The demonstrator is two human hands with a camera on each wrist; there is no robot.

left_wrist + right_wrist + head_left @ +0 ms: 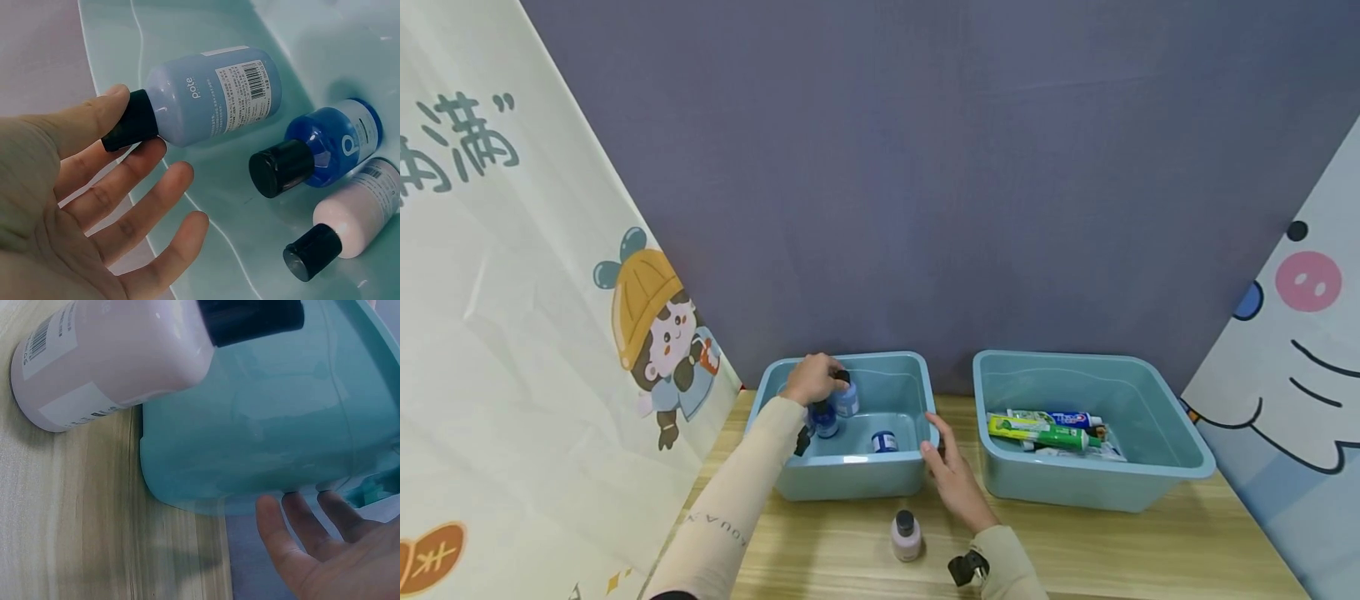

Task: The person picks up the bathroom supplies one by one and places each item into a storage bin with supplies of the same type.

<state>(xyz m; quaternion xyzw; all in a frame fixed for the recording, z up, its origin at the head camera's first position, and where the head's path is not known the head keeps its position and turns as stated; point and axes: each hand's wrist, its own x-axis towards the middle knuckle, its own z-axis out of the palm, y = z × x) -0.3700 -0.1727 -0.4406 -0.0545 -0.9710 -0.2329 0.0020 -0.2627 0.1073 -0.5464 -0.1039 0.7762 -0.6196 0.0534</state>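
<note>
My left hand [812, 379] reaches into the left blue tub [857, 477]. Its thumb and fingertips pinch the black cap of a light blue bottle [212, 94], while the other fingers stay spread. Beside it in the tub, the left wrist view shows a dark blue bottle [331, 144] and a pale pink bottle [359, 209], both black-capped. A small blue container with a white label [884, 442] is near the tub's front right. My right hand [953, 479] touches that tub's right side with extended fingers. Another pink bottle [906, 537] stands upright on the table in front.
To the right is a second blue tub [1097, 492] holding several toothpaste tubes [1037, 431]. Both tubs stand on a wood-grain table [820, 550]. A grey-blue curtain [925, 183] rises behind them, with printed panels [512, 333] at either side.
</note>
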